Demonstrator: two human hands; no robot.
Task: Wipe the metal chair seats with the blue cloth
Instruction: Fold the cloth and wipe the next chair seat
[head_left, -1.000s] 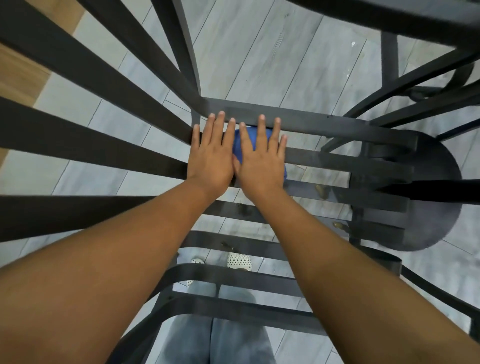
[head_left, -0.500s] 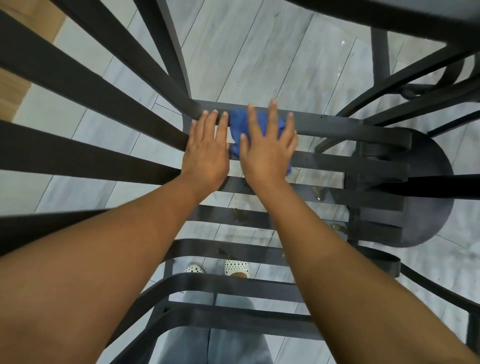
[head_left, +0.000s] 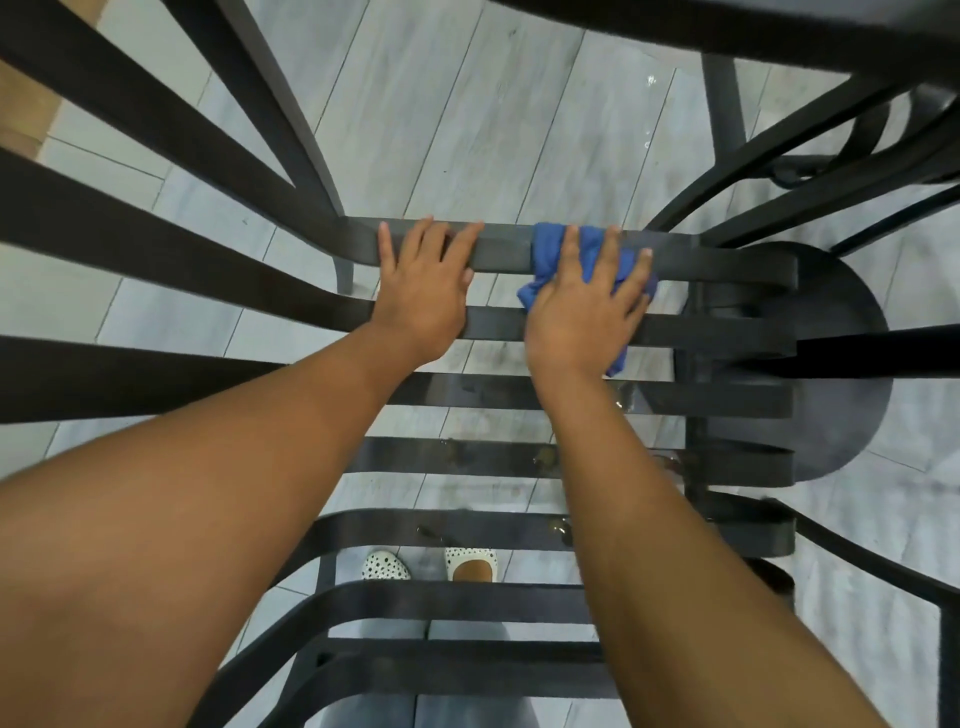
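1. Because the person stands at the near edge of the chair seat (head_left: 498, 457) and leans over it, both forearms cross the nearer slats on the way to the hands; through the gaps on the near side of the grip show two spotted shoes (head_left: 385, 566) on the grey floor (head_left: 467, 130).
2. Where the slats lie on the wrist side of the working hand, small wet or dirty spots sit on the metal, so that part probably remains to be wiped.
3. While it wipes, the right hand (head_left: 582, 306) lies flat on the blue cloth (head_left: 545, 254) with fingers spread and straight, pressing it down rather than pinching it; a broad palm likely keeps more fabric against the narrow slats.
4. Under that palm the cloth is bunched, spilling out at the fingertips, beside the thumb and at the outer edge of the hand, and it drapes over the farthest slat of the seat.
5. Just beside the cloth, on its thumb side and apart from it, the left hand (head_left: 423, 283) rests on the same far slat, fingers laid over the top edge, probably to steady the chair and take the person's weight.
6. Beyond the fingertips rise the dark back bars (head_left: 156, 130), and to the outer side of the wiping hand stands a second chair (head_left: 831, 364) with a round seat.
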